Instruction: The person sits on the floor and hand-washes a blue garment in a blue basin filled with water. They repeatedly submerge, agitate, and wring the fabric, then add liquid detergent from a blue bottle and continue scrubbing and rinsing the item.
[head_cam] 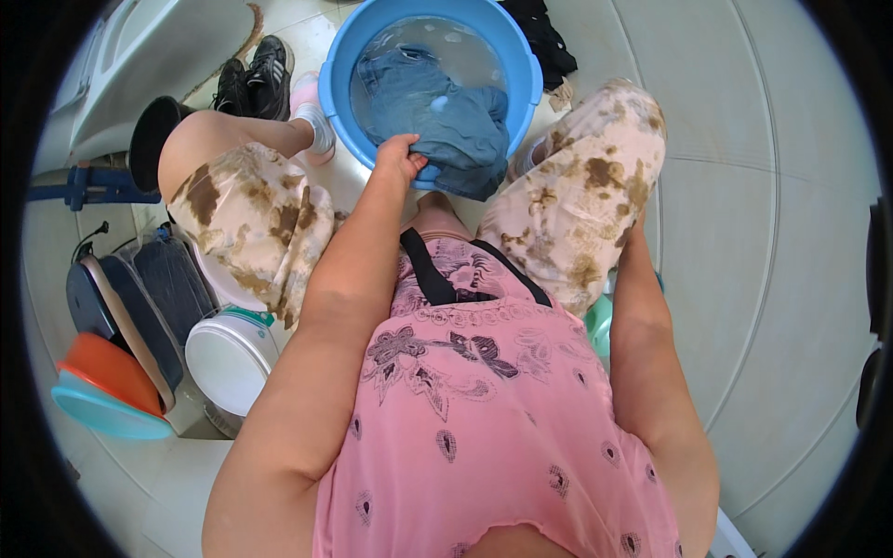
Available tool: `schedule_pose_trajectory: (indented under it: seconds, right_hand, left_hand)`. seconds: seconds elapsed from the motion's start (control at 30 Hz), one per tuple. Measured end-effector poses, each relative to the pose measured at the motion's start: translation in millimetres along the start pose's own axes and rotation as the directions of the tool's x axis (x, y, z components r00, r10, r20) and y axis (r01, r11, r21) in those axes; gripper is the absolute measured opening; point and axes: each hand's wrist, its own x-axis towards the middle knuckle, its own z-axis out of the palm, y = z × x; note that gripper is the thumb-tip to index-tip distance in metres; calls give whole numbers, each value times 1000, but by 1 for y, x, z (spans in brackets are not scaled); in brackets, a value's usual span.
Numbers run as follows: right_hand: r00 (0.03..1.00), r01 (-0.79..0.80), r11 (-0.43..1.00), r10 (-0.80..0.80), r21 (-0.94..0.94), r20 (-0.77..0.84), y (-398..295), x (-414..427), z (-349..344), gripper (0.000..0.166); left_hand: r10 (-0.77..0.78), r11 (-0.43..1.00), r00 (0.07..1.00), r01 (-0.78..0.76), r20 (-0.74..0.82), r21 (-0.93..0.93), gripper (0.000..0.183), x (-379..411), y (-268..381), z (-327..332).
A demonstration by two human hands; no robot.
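Note:
A blue plastic basin (pixel 522 127) stands on the floor between my feet, with water (pixel 460 36) in it. A wet blue denim garment (pixel 446 104) lies bunched in the basin, one end draped over the near rim. On its upper side is a small pale patch (pixel 439 104), perhaps suds. At the near left rim, my left hand (pixel 401 157) grips the garment's edge, thumb on top. My right arm runs down beside my right knee; the hand itself is hidden behind the patterned trouser leg (pixel 586 181).
Black sneakers (pixel 268 77) and a dark bucket (pixel 155 143) are at the left. Beside my left leg stand a white lidded bucket (pixel 227 363), an orange basin (pixel 115 370) and a light blue basin (pixel 104 411). Black cloth (pixel 541 42) lies right of the blue basin.

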Motion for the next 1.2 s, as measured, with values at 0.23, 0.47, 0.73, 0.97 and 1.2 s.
schedule_pose_trajectory:
  seconds: [0.23, 0.47, 0.73, 0.97, 1.2]
  right_hand:
    - [978, -160, 911, 198, -379, 62, -161, -76, -2, 24]
    - [632, 731, 671, -734, -123, -249, -412, -200, 47, 21]
    - [743, 591, 801, -496, -91, 450, -324, -126, 315, 28]
    - [941, 274, 865, -150, -420, 303, -143, -71, 365, 42]
    - [853, -285, 958, 272, -40, 445, -202, -118, 360, 41]
  left_hand:
    - [64, 978, 978, -22, -200, 208, 7, -6, 8, 12]
    - [679, 324, 734, -281, -15, 904, 28, -22, 19, 24]
    - [464, 849, 872, -388, -155, 358, 6, 1, 32, 20]
    - [-113, 937, 974, 171, 198, -303, 32, -41, 35, 46]
    - [-200, 958, 935, 249, 291, -141, 52, -14, 12, 25]
